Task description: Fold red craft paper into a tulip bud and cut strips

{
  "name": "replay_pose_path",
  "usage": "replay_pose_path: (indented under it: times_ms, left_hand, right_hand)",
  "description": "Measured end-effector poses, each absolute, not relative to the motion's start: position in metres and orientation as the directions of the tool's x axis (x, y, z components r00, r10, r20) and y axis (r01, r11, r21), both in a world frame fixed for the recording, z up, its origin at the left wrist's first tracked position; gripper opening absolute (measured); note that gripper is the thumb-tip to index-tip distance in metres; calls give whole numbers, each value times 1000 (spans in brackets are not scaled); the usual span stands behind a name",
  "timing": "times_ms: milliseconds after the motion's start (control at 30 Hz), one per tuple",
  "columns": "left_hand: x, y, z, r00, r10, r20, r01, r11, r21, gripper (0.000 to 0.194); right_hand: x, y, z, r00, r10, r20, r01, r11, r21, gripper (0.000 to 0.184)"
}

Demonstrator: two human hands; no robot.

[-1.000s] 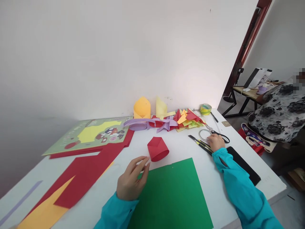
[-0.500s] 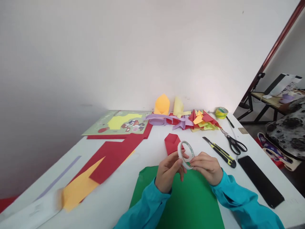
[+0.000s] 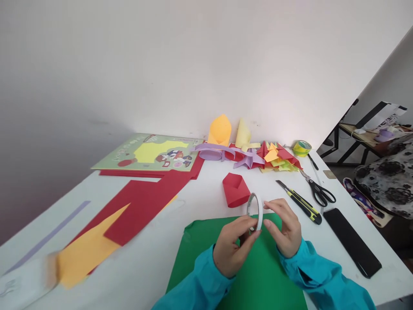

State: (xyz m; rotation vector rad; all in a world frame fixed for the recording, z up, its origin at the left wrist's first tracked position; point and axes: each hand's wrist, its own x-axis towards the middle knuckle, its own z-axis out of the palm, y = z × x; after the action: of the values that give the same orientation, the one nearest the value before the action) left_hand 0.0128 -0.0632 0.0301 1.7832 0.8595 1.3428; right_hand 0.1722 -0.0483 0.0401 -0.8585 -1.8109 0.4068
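Observation:
A white roll of tape [image 3: 260, 212] stands on edge in the grip of my left hand [image 3: 234, 246], pinched at its lower rim between thumb and fingers. Just right of the roll is my right hand [image 3: 285, 228], thumb and forefinger apart with nothing visible between them. Beneath both hands lies a green sheet [image 3: 258, 267]. A folded red paper piece [image 3: 236, 190] sits on the table directly beyond the roll.
To the right lie a utility knife [image 3: 300, 202], scissors [image 3: 318, 191] and a black flat object [image 3: 352, 242]. Folded papers [image 3: 274, 157] and yellow-green tape [image 3: 301, 148] line the wall. Red paper [image 3: 145, 211], orange paper [image 3: 90, 247] and a booklet [image 3: 129, 150] are leftward.
My right hand has let go of the tape roll and opened beside it. The roll has turned more edge-on in my left hand. The view has shifted slightly.

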Motion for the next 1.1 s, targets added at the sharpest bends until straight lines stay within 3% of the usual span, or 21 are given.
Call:
replay_pose_path:
  times_ms: [400, 733, 933, 1100]
  left_hand:
    - [15, -59, 19, 217, 833, 509, 125, -541, 832, 12]
    - [16, -60, 18, 238, 843, 483, 143, -522, 841, 15]
    - [19, -62, 15, 247, 896, 369, 4, -382, 924, 19]
    - [21, -63, 14, 237, 929, 285, -156, -253, 955, 23]
  right_hand:
    - [176, -51, 38, -212, 657, 724, 489, 712, -504, 35]
    - [173, -54, 37, -165, 663, 730, 428, 715, -553, 28]
    - [173, -55, 34, -174, 646, 743, 399, 736, -546, 28]
    - [171, -58, 36, -251, 568, 784, 416, 795, -442, 32]
